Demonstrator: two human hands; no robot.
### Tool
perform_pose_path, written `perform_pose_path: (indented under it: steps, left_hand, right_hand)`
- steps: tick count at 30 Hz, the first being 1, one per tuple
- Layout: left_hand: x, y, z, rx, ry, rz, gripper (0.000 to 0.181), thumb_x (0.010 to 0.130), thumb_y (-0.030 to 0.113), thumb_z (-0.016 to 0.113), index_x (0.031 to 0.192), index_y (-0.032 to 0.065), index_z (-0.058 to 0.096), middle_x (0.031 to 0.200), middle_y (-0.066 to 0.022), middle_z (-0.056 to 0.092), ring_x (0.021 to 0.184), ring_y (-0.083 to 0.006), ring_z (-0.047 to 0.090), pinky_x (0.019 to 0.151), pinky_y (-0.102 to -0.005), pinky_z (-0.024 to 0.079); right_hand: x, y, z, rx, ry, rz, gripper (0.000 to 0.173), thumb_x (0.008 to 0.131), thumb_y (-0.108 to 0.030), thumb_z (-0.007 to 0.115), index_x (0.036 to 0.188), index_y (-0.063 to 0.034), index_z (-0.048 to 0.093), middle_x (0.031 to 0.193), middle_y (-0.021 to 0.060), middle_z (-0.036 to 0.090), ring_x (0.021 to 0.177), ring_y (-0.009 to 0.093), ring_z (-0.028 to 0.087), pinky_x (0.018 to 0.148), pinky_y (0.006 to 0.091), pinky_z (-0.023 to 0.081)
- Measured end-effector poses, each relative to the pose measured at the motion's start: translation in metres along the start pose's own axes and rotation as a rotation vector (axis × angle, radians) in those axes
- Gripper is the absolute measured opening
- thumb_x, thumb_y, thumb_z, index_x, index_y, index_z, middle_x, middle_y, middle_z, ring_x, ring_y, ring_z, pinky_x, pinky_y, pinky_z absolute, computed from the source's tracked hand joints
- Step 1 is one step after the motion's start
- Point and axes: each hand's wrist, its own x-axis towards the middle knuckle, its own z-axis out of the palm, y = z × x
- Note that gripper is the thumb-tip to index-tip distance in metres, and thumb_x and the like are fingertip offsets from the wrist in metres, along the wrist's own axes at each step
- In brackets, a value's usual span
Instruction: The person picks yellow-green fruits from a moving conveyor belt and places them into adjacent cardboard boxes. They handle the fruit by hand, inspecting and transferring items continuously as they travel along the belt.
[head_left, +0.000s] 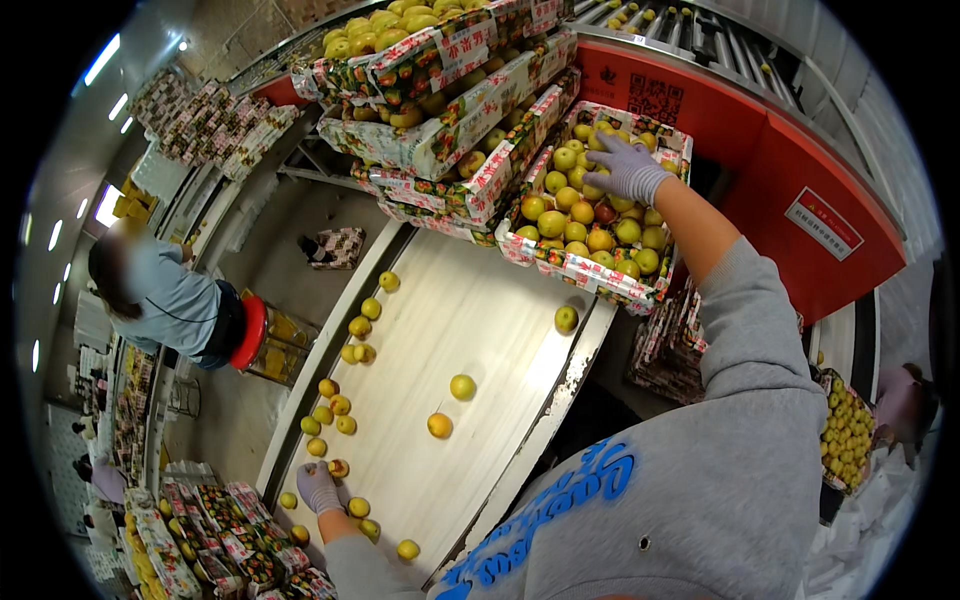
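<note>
My right hand (628, 169), in a pale lilac knit glove, reaches over a printed cardboard box (559, 264) of round yellow-green fruit (551, 223). Its fingers are spread and rest on the fruit at the box's far end; the palm hides what lies beneath. My left hand (318, 487), gloved alike, is low over the pale conveyor belt (420, 337) by its far edge. Its fingers are curled beside a yellow fruit with a brownish patch (338, 469); whether they grip it is unclear. More fruit lies in a loose line along that edge, including one yellow piece (358, 507).
Filled boxes (442, 142) are stacked beside the open one. A red machine panel (750, 172) stands behind, with a roller conveyor (675, 37) above. Across the aisle a person (172, 292) sits on a red stool (252, 334). More filled boxes (225, 540) stand at lower left.
</note>
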Motion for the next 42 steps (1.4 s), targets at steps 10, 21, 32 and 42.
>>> perform_pose_path:
  steps: [10,21,32,42]
  left_hand:
    - [-0.035,-0.016,-0.030,-0.020,0.185,-0.032,0.019,0.080,0.017,0.058,0.077,-0.0016,0.053,0.069,-0.0109,0.057,0.063,-0.0218,0.054,0.066,-0.0332,0.045]
    - [-0.055,0.010,0.000,-0.296,0.088,0.149,0.019,0.080,0.015,0.059,0.088,-0.0019,0.063,0.079,-0.0114,0.062,0.073,-0.0200,0.057,0.069,-0.0299,0.045]
    - [-0.107,-0.019,-0.025,-0.289,-0.099,-0.011,0.020,0.076,0.016,0.058,0.089,0.0042,0.066,0.081,-0.0118,0.065,0.076,-0.0218,0.063,0.072,-0.0285,0.048]
    - [-0.117,-0.030,-0.044,-0.077,-0.217,0.010,0.023,0.080,0.019,0.054,0.096,0.0084,0.067,0.084,-0.0140,0.066,0.077,-0.0248,0.063,0.072,-0.0325,0.049]
  right_hand:
    - [0.012,0.062,0.005,0.150,-0.134,0.448,0.067,0.087,-0.062,0.023,0.139,-0.0212,0.034,0.147,0.0133,0.022,0.136,0.032,0.020,0.109,0.0539,0.009]
    - [-0.013,0.030,0.018,-0.376,0.047,-0.152,0.026,0.088,-0.023,0.044,0.107,-0.0138,0.059,0.122,0.0050,0.050,0.118,0.028,0.043,0.092,0.0601,0.037]
    - [0.052,0.100,0.087,0.165,-0.080,-0.090,0.053,0.096,-0.038,0.026,0.136,-0.0042,0.036,0.146,0.0151,0.026,0.138,0.027,0.013,0.110,0.0341,0.017]
    - [-0.047,-0.035,0.008,1.048,0.181,-0.467,0.045,0.095,-0.029,0.038,0.131,-0.0005,0.042,0.134,0.0143,0.042,0.126,0.024,0.036,0.105,0.0338,0.028]
